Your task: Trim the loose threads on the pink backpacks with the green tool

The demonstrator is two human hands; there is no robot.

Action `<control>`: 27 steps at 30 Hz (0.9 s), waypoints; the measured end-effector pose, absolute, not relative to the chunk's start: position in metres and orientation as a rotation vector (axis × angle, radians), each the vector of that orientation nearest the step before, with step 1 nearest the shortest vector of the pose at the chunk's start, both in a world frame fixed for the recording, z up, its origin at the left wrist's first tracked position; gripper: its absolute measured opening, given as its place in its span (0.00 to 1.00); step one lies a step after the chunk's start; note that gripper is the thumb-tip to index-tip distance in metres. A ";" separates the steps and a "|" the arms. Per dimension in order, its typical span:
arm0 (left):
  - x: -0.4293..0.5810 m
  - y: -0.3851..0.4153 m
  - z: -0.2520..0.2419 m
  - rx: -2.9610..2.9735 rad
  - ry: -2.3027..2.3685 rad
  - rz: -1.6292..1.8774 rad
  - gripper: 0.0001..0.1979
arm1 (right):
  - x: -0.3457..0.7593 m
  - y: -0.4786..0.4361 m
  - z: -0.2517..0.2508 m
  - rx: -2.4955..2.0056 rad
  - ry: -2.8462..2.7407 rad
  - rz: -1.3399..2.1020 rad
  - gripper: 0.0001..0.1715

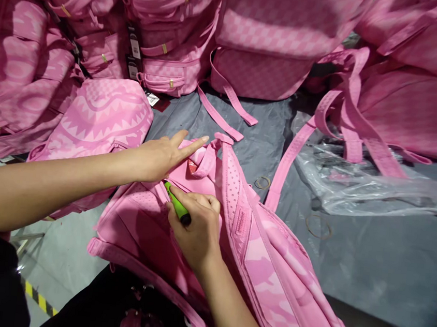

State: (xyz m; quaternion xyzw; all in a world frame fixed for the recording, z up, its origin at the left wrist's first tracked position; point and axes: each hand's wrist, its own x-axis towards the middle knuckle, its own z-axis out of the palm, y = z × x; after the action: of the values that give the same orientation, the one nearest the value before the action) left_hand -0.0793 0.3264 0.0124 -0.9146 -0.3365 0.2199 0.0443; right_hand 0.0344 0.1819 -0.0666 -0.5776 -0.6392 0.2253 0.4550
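Nearest the camera, your dark clothing [87, 300] lay beneath the near side of the pink backpack [266, 262]. The backpack was at centre, straps facing up, overlapping the near edge of the grey surface [372, 263]; this placement probably kept its upper part within reach of both hands.

Your right hand [196, 223] gripped a green tool [179, 204] with curled fingers, black end toward you and tip at the backpack's upper panel. The tool's exact kind could not be told. Your right forearm slanted up and leftward from the bottom edge of view.

Your left hand [168, 155] rested palm down on the upper panel, presumably to steady the fabric beside the tip. Its index finger was extended; whether the hidden fingers pinched fabric could not be told. Your left forearm crossed nearly level from the left.

Beyond the left wrist lay a pink bag with a toothed print [102, 115]. A clear plastic bag [348, 193] lay to the right; stacked pink backpacks [271, 34] lined the far side.
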 end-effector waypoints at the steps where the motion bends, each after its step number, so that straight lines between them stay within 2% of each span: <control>1: -0.080 0.327 0.012 -2.800 -1.024 0.666 0.54 | 0.034 0.182 -0.066 -1.448 -1.575 0.530 0.15; 6: -0.083 0.328 0.009 -2.821 -1.007 0.647 0.57 | 0.032 0.183 -0.065 -1.458 -1.544 0.523 0.16; 17: -0.086 0.329 0.008 -2.866 -0.991 0.576 0.52 | 0.027 0.185 -0.064 -1.493 -1.507 0.525 0.16; 27: -0.089 0.332 0.001 -2.873 -0.950 0.529 0.53 | 0.026 0.188 -0.064 -1.448 -1.518 0.583 0.18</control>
State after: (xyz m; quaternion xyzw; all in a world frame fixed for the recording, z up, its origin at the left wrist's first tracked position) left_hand -0.0891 0.3322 0.0011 -0.9347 -0.3091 0.1720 0.0351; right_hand 0.0264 0.1884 -0.0643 -0.5891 -0.6178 0.2374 0.4636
